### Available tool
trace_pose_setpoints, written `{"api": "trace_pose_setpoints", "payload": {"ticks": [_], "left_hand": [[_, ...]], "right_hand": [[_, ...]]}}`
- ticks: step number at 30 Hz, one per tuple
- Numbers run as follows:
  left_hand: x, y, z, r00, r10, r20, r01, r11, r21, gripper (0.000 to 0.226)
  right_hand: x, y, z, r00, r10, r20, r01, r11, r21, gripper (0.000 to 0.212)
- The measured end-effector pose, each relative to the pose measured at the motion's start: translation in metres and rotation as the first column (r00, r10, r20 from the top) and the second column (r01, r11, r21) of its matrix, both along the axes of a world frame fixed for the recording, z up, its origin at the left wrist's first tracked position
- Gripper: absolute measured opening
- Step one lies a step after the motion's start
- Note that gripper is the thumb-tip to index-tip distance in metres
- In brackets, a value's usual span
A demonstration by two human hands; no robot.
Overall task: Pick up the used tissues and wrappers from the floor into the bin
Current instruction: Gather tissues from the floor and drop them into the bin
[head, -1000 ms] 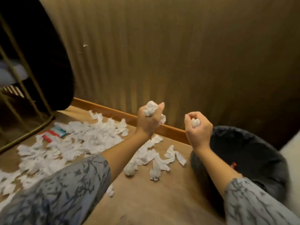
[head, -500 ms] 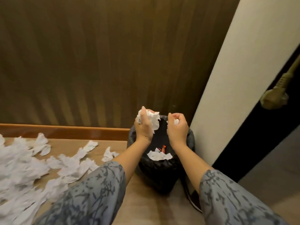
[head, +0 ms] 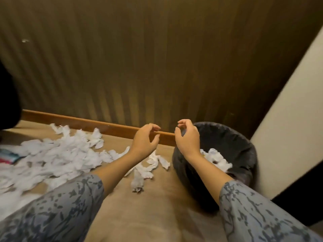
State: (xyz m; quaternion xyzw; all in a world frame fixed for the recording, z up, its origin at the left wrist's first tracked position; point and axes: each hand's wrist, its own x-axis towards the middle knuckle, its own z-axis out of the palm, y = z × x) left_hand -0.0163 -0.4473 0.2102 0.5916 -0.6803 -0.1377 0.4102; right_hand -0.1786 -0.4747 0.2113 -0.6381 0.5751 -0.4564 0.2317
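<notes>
A black bin [head: 244, 147] lined with a dark bag stands on the floor at the right, with white tissues [head: 215, 158] lying inside it. My right hand [head: 187, 138] hovers over the bin's left rim, fingers curled and apart, holding nothing. My left hand [head: 146, 139] is just left of the bin above the floor, also empty with loose fingers. A wide scatter of crumpled white tissues [head: 57, 154] covers the floor to the left. A few more tissues [head: 145, 170] lie below my left wrist. A red and blue wrapper [head: 8, 156] shows at the far left edge.
A ribbed brown wall with a wooden skirting board [head: 97, 124] runs behind the litter. A cream wall panel [head: 288, 130] rises right of the bin. A dark object [head: 7, 102] fills the left edge. Bare tan floor [head: 157, 206] lies in front between my forearms.
Both hands were shut on tissue wads over the bin; those wads have dropped into it and both hands are now empty. The view has swung back left toward the litter.
</notes>
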Motion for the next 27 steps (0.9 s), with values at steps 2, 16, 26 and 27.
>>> {"api": "trace_pose_setpoints", "payload": {"ticks": [2,16,26,27], "left_hand": [[0.051,0.026,-0.014,0.997,0.033,0.073,-0.034,0.999,0.024,0.014],[0.275,0.311,-0.082,0.804,0.592,0.058,-0.580,0.758,0.300,0.013],[0.261,0.513,-0.222,0.685,0.685,0.247,-0.695,0.513,0.504,0.065],[0.259,0.523,-0.232,0.705,0.657,0.267,-0.683,0.531,0.501,0.070]], "right_hand": [[0.037,0.009,-0.007,0.981,0.179,-0.079,-0.181,0.983,-0.015,0.016],[0.265,0.151,-0.093,0.356,0.894,-0.272,-0.859,0.428,0.280,0.025],[0.333,0.248,-0.181,-0.008,0.936,-0.351,-0.872,0.165,0.460,0.046],[0.340,0.255,-0.186,-0.005,0.928,-0.373,-0.864,0.183,0.468,0.052]]}}
